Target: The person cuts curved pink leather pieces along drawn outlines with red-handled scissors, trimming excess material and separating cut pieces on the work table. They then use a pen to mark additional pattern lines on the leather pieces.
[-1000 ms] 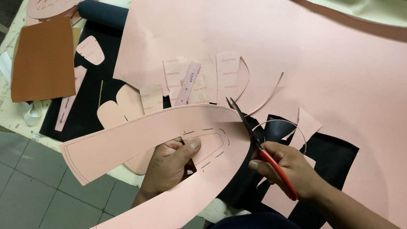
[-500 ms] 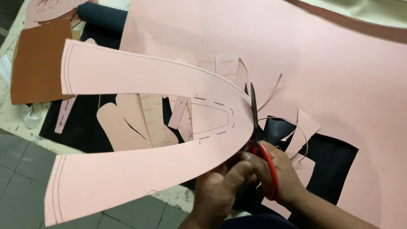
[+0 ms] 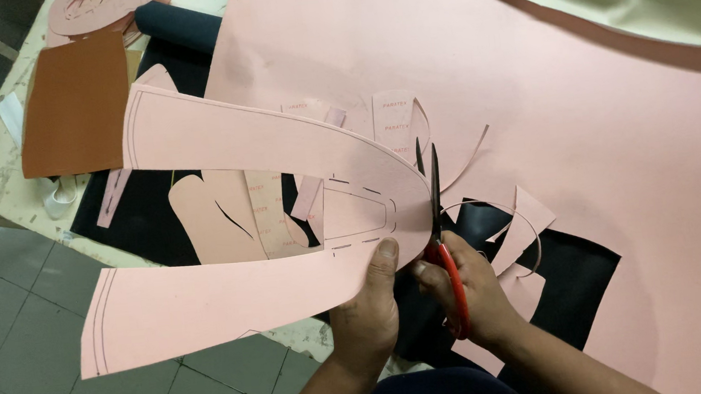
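Note:
My left hand (image 3: 371, 306) grips a large U-shaped pink cut-out piece (image 3: 260, 146) at its curved end, thumb on top; its two arms spread out to the left over the table edge and the floor. My right hand (image 3: 473, 292) holds red-handled scissors (image 3: 438, 214), blades pointing away from me and cutting along the curved right edge of the piece. A thin curled pink offcut (image 3: 506, 212) hangs just right of the blades.
A big pink sheet (image 3: 581, 98) covers most of the table, over black material (image 3: 572, 278). Small pink shapes (image 3: 224, 218) lie on black at left. A brown piece (image 3: 76, 103) and a dark roll (image 3: 180, 27) sit at the far left. Tiled floor (image 3: 13, 341) lies below.
The pink piece has been turned so its arms now fan out left, and my left hand has shifted its grip to the curved end. The scissors have advanced along the curve.

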Available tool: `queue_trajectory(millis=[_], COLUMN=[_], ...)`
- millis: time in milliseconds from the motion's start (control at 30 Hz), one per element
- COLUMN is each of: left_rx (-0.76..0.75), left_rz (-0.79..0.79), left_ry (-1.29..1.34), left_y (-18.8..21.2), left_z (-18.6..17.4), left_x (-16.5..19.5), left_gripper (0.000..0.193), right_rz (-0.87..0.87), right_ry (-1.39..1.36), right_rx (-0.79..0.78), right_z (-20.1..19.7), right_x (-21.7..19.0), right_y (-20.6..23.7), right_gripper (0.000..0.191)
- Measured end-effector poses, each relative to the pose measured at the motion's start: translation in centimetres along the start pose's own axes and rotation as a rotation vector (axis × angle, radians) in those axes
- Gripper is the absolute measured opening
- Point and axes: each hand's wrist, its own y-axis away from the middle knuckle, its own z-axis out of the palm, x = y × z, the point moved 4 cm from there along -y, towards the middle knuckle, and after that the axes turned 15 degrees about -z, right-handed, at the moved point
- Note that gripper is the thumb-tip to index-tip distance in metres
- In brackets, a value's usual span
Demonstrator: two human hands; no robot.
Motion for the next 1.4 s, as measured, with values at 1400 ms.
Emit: queue_trajectory(millis=[1400], left_rx=[-0.143], left_rz=[-0.146], left_ry=[0.021], left_y=[-0.5], left_z=[-0.8], left_x=[-0.5], left_gripper=[0.028], right_rz=[0.087], right_ry=[0.007], right_rx=[0.0], right_z=[-1.2], right_x=[0.2], right_y=[0.2], right_gripper=[0.028])
